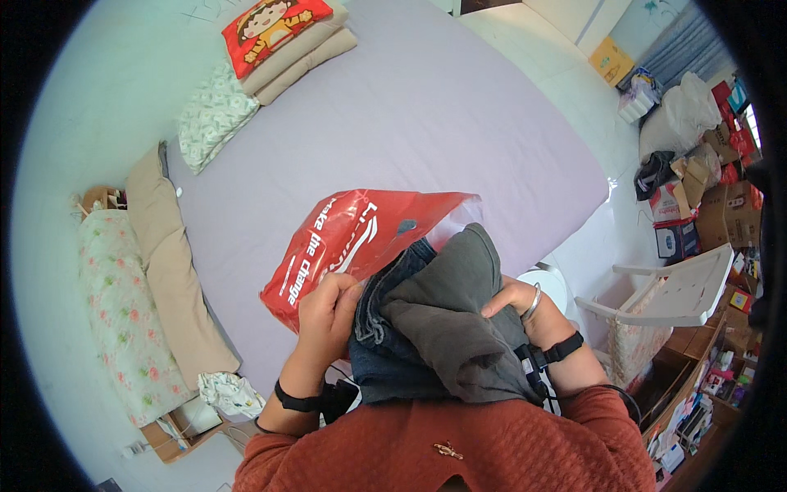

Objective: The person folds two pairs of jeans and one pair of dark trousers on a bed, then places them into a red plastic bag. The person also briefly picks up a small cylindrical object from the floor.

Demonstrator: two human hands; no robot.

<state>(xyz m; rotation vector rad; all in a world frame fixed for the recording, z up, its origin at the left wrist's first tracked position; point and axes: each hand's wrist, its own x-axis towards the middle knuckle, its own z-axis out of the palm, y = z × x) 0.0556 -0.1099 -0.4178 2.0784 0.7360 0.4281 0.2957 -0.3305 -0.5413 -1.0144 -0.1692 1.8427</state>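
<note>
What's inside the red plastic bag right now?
Folded blue denim and a grey garment enter the red plastic bag's mouth, mostly still outside. The opaque plastic hides anything deeper.

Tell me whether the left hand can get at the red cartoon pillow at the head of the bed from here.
Probably not. The left hand grips the red plastic bag close to the body, and the red cartoon pillow lies across the whole purple bed.

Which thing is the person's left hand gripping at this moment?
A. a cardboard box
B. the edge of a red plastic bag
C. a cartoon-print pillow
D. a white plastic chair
B: the left hand pinches the edge of the red plastic bag, beside the folded dark clothes.
</note>
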